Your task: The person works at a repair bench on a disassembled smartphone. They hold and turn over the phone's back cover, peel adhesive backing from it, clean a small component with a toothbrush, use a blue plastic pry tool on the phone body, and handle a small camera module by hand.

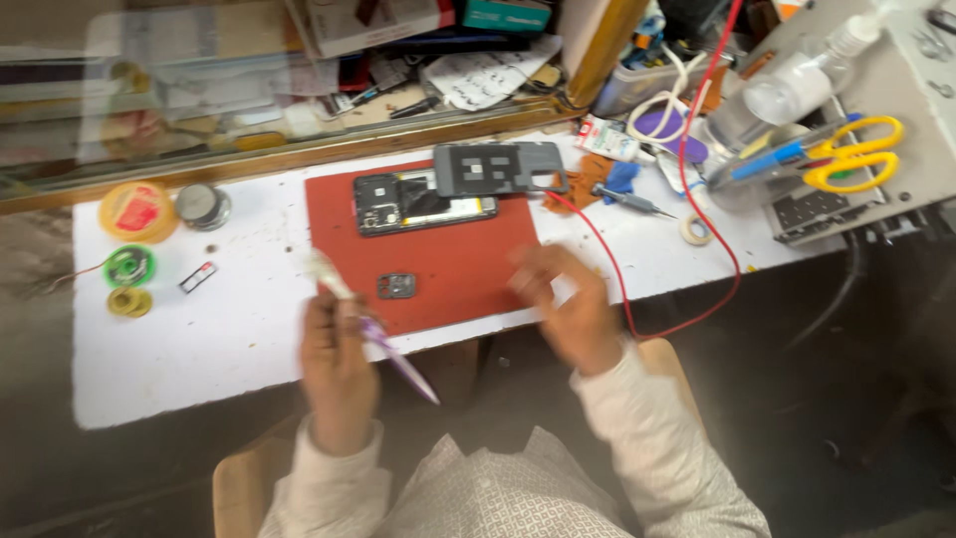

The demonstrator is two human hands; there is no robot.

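Nearest, at lower centre, the left hand (337, 371) is closed around a purple-handled tool (383, 344); the right hand (568, 304) blurs, fingers apparently loose and holding nothing; beyond, a small metal bracket (396, 286) lies on the red mat (468, 269), below the opened phone (423, 202); a careless sweep could likely knock that bracket off the white bench (229, 329).

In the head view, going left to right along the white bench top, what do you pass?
Yellow tape roll → round tin → left hand holding a purple tool → small black bracket → right hand → red wire → yellow scissors.
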